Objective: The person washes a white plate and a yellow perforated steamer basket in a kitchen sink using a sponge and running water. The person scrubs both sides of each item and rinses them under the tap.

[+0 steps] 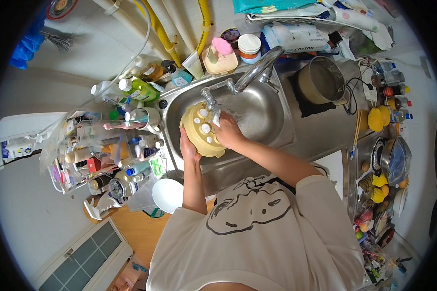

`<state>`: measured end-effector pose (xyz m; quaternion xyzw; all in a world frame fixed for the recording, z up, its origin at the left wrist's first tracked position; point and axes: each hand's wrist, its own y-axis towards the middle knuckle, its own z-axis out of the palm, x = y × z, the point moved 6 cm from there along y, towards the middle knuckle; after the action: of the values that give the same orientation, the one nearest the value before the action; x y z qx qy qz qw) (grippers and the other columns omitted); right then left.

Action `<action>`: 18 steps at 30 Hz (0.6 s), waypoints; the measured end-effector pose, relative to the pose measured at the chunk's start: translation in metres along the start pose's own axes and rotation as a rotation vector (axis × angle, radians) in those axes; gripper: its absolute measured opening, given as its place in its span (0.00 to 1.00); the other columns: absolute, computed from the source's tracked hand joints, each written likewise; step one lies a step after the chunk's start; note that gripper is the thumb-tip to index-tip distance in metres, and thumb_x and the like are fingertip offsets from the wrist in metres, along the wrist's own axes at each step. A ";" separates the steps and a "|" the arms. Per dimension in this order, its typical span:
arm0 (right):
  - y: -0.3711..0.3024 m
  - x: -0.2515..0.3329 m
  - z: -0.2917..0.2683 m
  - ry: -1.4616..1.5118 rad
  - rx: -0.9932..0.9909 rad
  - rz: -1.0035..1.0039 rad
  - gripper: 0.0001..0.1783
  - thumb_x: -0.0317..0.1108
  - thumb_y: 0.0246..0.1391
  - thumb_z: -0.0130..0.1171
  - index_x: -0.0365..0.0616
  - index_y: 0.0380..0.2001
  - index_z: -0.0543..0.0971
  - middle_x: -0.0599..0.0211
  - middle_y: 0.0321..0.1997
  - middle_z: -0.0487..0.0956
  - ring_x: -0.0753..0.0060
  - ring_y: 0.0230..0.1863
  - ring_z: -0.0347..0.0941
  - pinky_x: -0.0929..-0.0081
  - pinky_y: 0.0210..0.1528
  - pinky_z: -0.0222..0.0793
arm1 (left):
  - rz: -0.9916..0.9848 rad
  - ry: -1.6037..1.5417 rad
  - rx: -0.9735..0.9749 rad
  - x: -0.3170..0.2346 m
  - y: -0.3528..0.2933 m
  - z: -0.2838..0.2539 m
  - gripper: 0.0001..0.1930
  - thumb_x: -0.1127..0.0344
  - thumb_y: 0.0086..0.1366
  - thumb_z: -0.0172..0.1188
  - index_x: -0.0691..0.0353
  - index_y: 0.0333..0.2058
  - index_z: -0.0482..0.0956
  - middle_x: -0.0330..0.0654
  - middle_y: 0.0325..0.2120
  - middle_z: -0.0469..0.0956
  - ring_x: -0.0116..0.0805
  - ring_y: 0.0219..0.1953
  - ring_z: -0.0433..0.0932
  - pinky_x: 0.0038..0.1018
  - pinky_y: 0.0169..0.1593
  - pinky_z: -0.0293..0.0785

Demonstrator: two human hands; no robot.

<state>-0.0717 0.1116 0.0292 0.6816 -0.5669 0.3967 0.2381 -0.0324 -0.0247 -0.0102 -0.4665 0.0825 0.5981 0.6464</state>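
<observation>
Over the left part of the steel sink (272, 111), a round yellow base-like thing (193, 122) with several white round discs is held tilted. My left hand (188, 148) grips its lower left edge. My right hand (228, 132) bends over its right side, the fingers closed on a pale crumpled wad (216, 118) pressed against the surface. What the wad is made of cannot be made out. Just above the yellow thing is the outlet of the chrome faucet (260, 68). Wet sheen shows in the basin beside my right hand.
Behind the sink stand a spray bottle (177, 75), a soap dish (220, 63) and a white-lidded jar (249, 46). Green detergent (141, 89) and a toothbrush cup (149, 119) crowd the left. A large pot (320, 81) sits on the right counter. A white bowl (168, 195) is near my left forearm.
</observation>
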 end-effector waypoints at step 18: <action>-0.011 0.029 0.004 0.221 -0.119 -0.345 0.21 0.34 0.56 0.44 0.40 0.52 0.63 0.49 0.53 0.65 0.51 0.53 0.62 0.63 0.54 0.56 | -0.022 -0.026 0.058 -0.003 0.007 -0.001 0.23 0.53 0.68 0.36 0.65 0.52 0.63 0.45 0.46 0.71 0.37 0.46 0.72 0.32 0.48 0.69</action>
<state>-0.0587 0.0940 0.0518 0.7055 -0.4349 0.3881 0.4030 -0.0385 -0.0282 -0.0121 -0.4405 0.0865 0.5945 0.6671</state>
